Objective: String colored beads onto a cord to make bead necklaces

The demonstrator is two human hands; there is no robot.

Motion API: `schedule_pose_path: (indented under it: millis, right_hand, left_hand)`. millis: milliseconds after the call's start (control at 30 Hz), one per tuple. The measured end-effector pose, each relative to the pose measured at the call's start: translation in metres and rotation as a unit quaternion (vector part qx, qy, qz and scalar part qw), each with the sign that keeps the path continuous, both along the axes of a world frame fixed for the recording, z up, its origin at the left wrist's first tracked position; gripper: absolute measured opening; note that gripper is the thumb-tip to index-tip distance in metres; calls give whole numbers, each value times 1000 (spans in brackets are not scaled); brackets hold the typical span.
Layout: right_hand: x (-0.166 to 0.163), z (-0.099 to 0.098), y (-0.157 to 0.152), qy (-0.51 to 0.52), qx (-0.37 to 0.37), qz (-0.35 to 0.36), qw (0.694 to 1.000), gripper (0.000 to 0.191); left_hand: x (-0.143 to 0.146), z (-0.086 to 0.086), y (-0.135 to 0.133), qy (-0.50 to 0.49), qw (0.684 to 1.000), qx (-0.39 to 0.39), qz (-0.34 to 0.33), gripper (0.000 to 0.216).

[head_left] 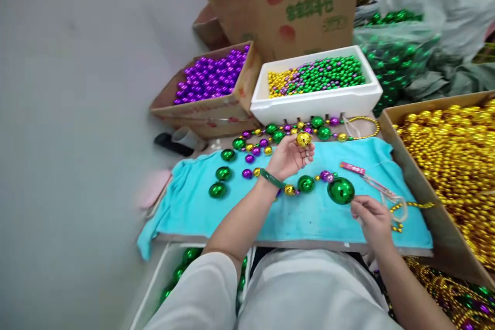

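Note:
My left hand [289, 159], with a green bangle [271, 179] at the wrist, is palm up and closed round a shiny gold bead [303, 139] at its fingertips. Lower and to the right, my right hand [373, 219] pinches the edge of a big green bead [341, 191]; any thread between the fingers is too fine to see. Strung gold, purple and green beads [306, 183] run from that bead leftward, passing under my left wrist, over a turquoise towel [309, 221]. Several loose green beads [223, 174] lie left on the towel.
Behind the towel lies a finished-looking bead strand [278, 136]. A carton of purple beads [211, 80], a white foam box [317, 100] of small mixed beads and a carton of gold beads [452, 149] surround the work area. A pink-wrapped stick [352, 168] rests on the towel.

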State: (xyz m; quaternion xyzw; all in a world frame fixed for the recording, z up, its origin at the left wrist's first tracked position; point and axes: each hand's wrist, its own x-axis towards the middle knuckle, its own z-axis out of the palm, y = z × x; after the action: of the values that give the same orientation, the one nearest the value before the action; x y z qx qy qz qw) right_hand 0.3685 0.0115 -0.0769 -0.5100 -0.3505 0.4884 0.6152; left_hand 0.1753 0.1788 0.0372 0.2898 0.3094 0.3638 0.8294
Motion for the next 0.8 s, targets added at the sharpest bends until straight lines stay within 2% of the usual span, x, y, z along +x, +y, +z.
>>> schedule_pose_path:
  millis: [133, 333, 533, 800]
  right_hand:
    - [-26, 16, 8, -46, 20, 35, 998, 13]
    - [-53, 15, 6, -70, 2, 52, 996, 13]
    - [-63, 15, 7, -81, -11, 68, 994, 13]
    - [-65, 11, 13, -102, -19, 83, 991, 14]
  left_hand:
    - [-43, -17, -32, -26, 995, -41, 85, 35]
    - [-77, -30, -52, -32, 987, -39, 150, 37]
    - [-93, -35, -56, -53, 981, -52, 177, 32]
    - [-98, -39, -55, -65, 978, -54, 192, 32]
